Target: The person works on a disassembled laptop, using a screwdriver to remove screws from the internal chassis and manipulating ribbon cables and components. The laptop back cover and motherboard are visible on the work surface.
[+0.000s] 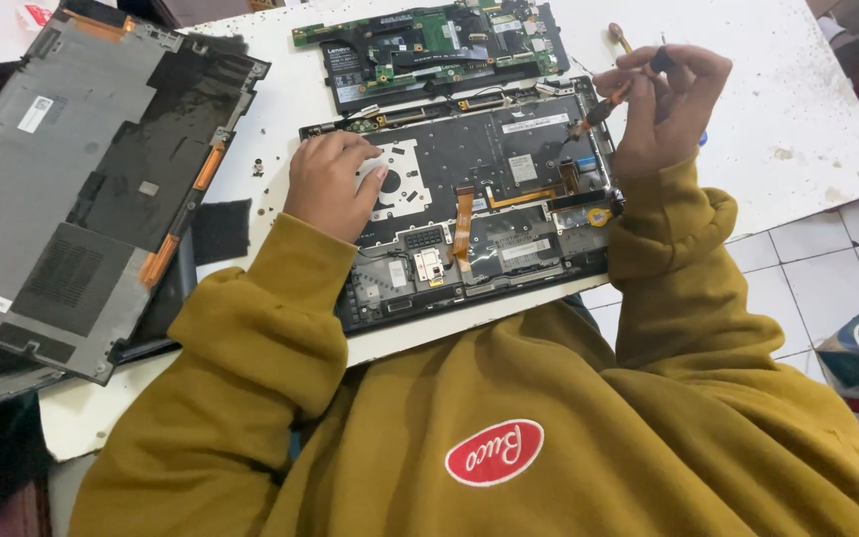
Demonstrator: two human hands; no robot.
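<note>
Two bare hands work over an opened laptop chassis (469,199) that lies on a white table (797,109), its inner side up with ribbon cables and metal plates exposed. The left hand (330,184) rests flat on the left part of the chassis, fingers loosely curled and spread over a pale metal plate, gripping nothing. The right hand (663,104) is closed around a small screwdriver (603,109) (orange and dark in the handle), held tilted with its tip pointing down toward the upper right corner of the chassis; whether the tip touches the chassis cannot be told. Just beyond the chassis lies a green circuit board (429,40), close to its far edge. To the left, well apart from the hands, a grey bottom cover (72,179) with orange strips lies at an angle, partly over the table's edge. Mustard-yellow sleeves (251,328) cover both arms to the wrists.
</note>
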